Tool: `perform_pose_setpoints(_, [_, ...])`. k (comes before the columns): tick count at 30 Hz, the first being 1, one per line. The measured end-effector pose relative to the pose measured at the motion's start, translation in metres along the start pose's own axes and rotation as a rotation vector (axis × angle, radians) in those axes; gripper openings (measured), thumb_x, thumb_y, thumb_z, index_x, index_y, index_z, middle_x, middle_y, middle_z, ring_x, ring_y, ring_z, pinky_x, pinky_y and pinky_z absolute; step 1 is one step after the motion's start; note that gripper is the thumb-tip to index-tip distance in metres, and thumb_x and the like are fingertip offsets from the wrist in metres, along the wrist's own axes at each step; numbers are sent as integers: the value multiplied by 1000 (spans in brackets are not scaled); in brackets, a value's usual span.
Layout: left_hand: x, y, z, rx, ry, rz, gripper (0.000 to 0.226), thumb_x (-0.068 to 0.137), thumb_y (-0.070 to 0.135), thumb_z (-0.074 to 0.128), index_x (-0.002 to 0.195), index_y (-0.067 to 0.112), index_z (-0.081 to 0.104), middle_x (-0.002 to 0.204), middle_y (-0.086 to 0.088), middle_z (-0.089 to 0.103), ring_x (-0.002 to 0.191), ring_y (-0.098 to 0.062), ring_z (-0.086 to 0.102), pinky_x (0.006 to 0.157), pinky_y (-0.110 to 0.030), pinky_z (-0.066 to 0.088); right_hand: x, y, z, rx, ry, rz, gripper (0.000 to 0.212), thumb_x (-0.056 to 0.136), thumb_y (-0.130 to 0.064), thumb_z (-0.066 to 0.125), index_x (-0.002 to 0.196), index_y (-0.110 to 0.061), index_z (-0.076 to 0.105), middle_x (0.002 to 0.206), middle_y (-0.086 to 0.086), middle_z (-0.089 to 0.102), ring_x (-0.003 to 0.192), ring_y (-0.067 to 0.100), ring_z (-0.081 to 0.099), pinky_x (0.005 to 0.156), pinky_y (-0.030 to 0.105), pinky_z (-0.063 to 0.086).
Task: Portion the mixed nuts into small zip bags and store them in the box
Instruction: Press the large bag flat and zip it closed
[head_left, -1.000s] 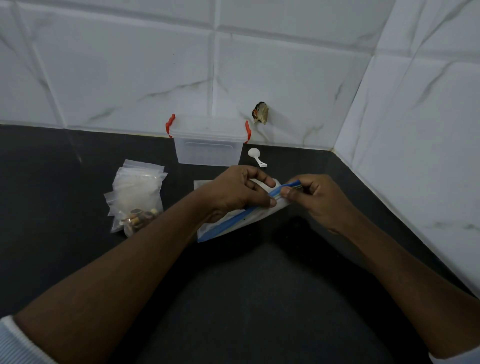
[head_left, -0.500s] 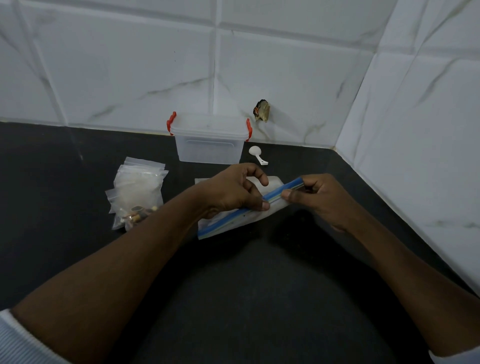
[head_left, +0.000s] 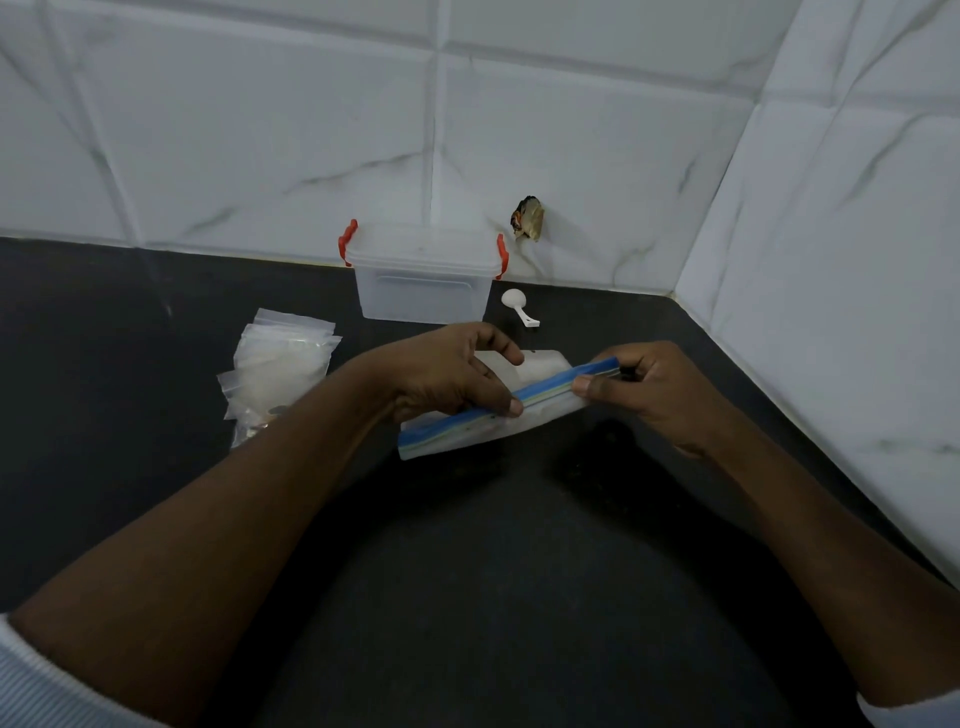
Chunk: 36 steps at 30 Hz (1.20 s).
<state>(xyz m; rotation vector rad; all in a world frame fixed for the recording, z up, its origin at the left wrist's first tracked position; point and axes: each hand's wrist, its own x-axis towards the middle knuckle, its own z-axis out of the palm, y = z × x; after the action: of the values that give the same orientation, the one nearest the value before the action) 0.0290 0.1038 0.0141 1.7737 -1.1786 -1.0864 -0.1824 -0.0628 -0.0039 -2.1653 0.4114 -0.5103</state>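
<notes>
zip bag (head_left: 467, 431) with a blue seal sits at mid-counter (head_left: 519, 571), its strip pinched by both hands: the left hand (head_left: 447, 371) at the middle, the right hand (head_left: 654, 389) at the right end, a hold that seems meant to work the seal. its contents cannot be made out. far back, the lidded clear box (head_left: 423, 291) stands against the wall, apparently empty, with a white scoop (head_left: 519, 306) just to its right. at left lie piled small zip bags (head_left: 283, 364), and brown nuts (head_left: 257, 421) show in the nearest.
</notes>
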Motion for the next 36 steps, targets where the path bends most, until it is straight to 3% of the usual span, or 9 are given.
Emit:
perform_pose_setpoints(3, [1,0,2,14,4,25,53,78,4,82,120,19,53,104,-15,76,102,-35,72,98,-50,56,0,2,0,-23,-11,4,10,91,-23,75,98,-17,78,92,1,77,89,24,71,81,32,59])
perform_pose_setpoints(5, [2,2,3,18,19,39,50,79,4,82,117,18,52,103,-17,76,104,-36,72,98,-54,55,1,3,-3,-26,-4,8,10,91,-22,75,100,-17,78,93,-2,77,88,19,71,80,29,57])
perform_pose_setpoints(11, [-3,1,0,39,11,-22,59,75,7,85,123,25,55,112,-13,73,106,-33,69,93,-45,57,0,2,-5,-17,-32,5,8,91,-19,75,97,-15,78,93,-6,78,89,11,73,75,18,55])
perform_pose_setpoints(14, [-5,-3,-2,39,15,-40,59,74,8,86,122,26,55,119,-13,70,109,-32,68,95,-45,58,0,3,-8,-36,-32,-2,8,91,-18,75,98,-15,78,93,-8,78,89,9,73,75,17,54])
perform_pose_setpoints(18, [-5,0,0,56,28,-34,55,76,6,85,117,23,52,113,-14,73,107,-33,70,98,-50,56,-1,3,-10,-22,-22,-15,7,91,-17,75,97,-15,78,92,-5,78,87,10,73,75,17,55])
perform_pose_setpoints(23, [-11,4,4,81,26,-38,49,77,12,85,111,26,54,122,-11,67,110,-33,67,82,-35,59,0,6,-12,-50,-23,-7,8,91,-18,76,99,-17,79,93,-6,78,88,10,73,76,17,54])
perform_pose_setpoints(25, [-15,5,4,105,14,-41,47,78,13,85,110,27,53,124,-10,66,112,-32,66,87,-37,60,-2,6,-13,-67,-19,-5,7,91,-18,75,98,-18,79,90,-10,78,86,7,72,73,15,53])
perform_pose_setpoints(29, [-25,4,2,193,18,-31,47,80,13,83,111,25,50,117,-9,72,109,-29,70,97,-47,58,-2,6,-15,-97,-24,-6,7,91,-18,76,97,-16,79,89,-10,77,83,4,71,70,13,52])
perform_pose_setpoints(36, [-46,-2,4,286,27,0,44,85,12,78,113,23,46,103,-3,75,99,-21,73,87,-35,61,-1,5,-15,-178,-32,-47,9,92,-20,75,97,-14,80,87,-8,76,84,2,70,73,10,50])
